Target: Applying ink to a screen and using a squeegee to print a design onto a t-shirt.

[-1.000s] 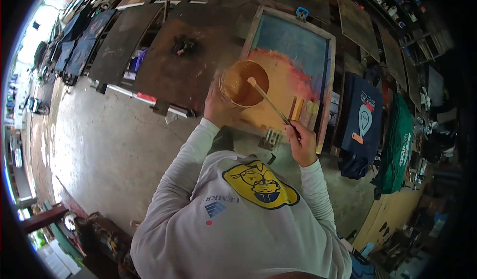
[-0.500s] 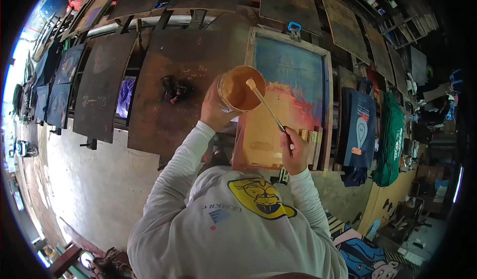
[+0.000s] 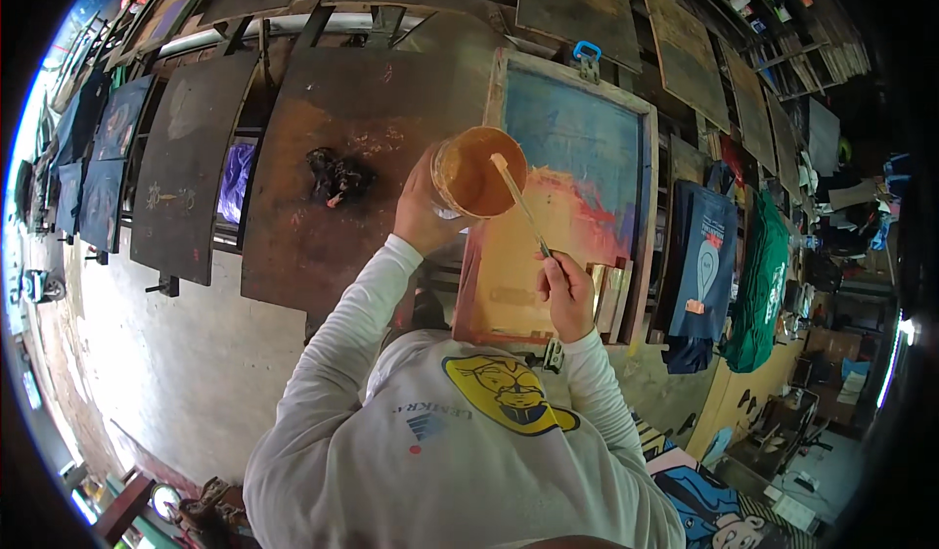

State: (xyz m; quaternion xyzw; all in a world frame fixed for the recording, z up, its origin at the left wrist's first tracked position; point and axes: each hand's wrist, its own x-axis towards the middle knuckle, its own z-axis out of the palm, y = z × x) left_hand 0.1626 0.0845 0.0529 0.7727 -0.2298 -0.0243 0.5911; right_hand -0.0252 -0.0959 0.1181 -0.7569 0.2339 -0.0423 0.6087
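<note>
Gripping an orange-smeared tub (image 3: 471,173), the left hand (image 3: 418,205) held it over the left edge of the framed screen (image 3: 577,133); the right hand (image 3: 567,292) pinched a brush (image 3: 522,205), tip at the tub's mouth.

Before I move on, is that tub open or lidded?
Open: no lid covers the tub in the left hand; its orange-coated inside shows.

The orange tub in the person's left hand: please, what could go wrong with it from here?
1. The orange tub seems tilted in the left hand; if the grip slipped, anything wet inside might spill onto the framed screen.
2. The thin tool in the right hand has a pale orange tip over the tub's mouth; moved aside, it might drip.
3. The right hand appears close to the wooden bars and could perhaps knock them.
</note>
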